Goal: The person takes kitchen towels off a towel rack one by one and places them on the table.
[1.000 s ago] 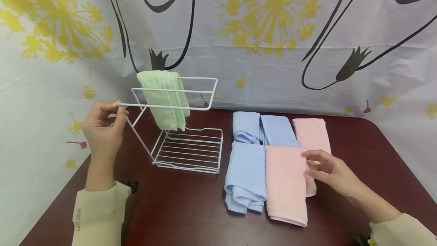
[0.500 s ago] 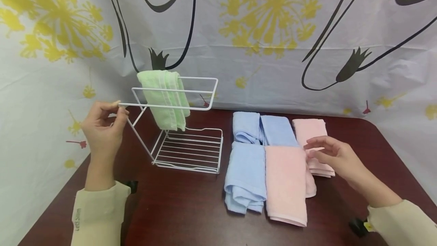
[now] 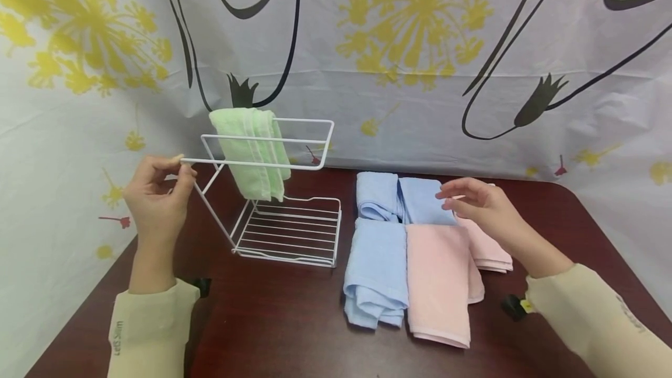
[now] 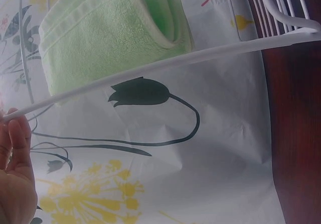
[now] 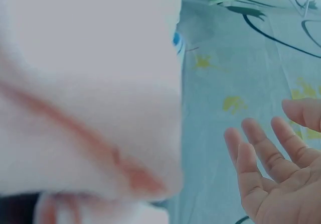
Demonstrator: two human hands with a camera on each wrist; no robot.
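At the left, my left hand (image 3: 160,194) pinches the front corner of a white wire rack (image 3: 252,163) between thumb and fingers. A folded light green towel (image 3: 247,156) hangs over the rack's top bars. My right hand (image 3: 483,206) hovers at the right with its fingers relaxed and nothing in them, above a blue towel (image 3: 425,200) and a pink towel (image 3: 485,244) that it partly hides. In the right wrist view its fingers (image 5: 271,156) are spread apart. Nearer me a folded pink towel (image 3: 438,284) overlaps another pink edge (image 3: 475,282).
Two more folded blue towels, one at the back (image 3: 377,194) and one in front (image 3: 375,273), lie left of the pink ones. The rack's lower shelf (image 3: 294,232) stands on the dark red-brown table (image 3: 283,314). A white floral curtain (image 3: 336,45) closes off the back.
My right hand has left the edge of the front pink towel and moved away from me and slightly left, over the back towels. The left hand stays on the rack.
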